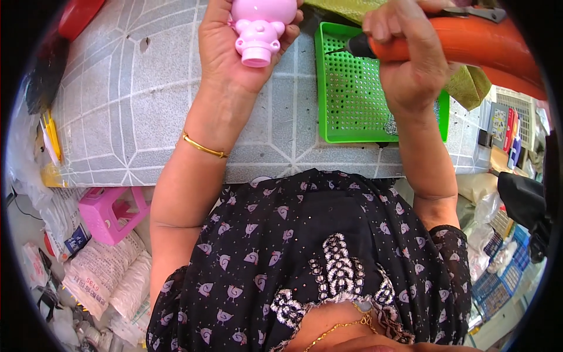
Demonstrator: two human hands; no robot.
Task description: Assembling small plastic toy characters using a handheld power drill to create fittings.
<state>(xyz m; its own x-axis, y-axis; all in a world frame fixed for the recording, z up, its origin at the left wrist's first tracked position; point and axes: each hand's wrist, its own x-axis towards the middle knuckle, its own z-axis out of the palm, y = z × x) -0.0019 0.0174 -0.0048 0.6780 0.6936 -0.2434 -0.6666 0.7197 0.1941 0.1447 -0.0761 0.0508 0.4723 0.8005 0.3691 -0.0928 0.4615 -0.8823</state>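
Observation:
My left hand (pixel 226 64) is closed round a glossy pink plastic bear-shaped toy part (pixel 258 36), held near the table's far side. The piece has a rounded body, a small bear face and a round neck pointing toward me. In my right hand (pixel 415 73) is an orange electric screwdriver (pixel 481 42) with a black nose, lying level with its thin bit pointing left. That bit is over the far left of a green tray (pixel 322 100), whose perforated plate holds small metal screws in rows. Loose screws lie in the tray beside my right wrist, partly hidden by it.
A grey patterned cloth covers the table (pixel 141 100). Olive-green fabric (pixel 469 88) lies beyond and right of the tray. At the far left is a red object (pixel 82 16). Below the table edge are a pink plastic stool (pixel 105 214), white sacks (pixel 102 270) and blue crates (pixel 498 281).

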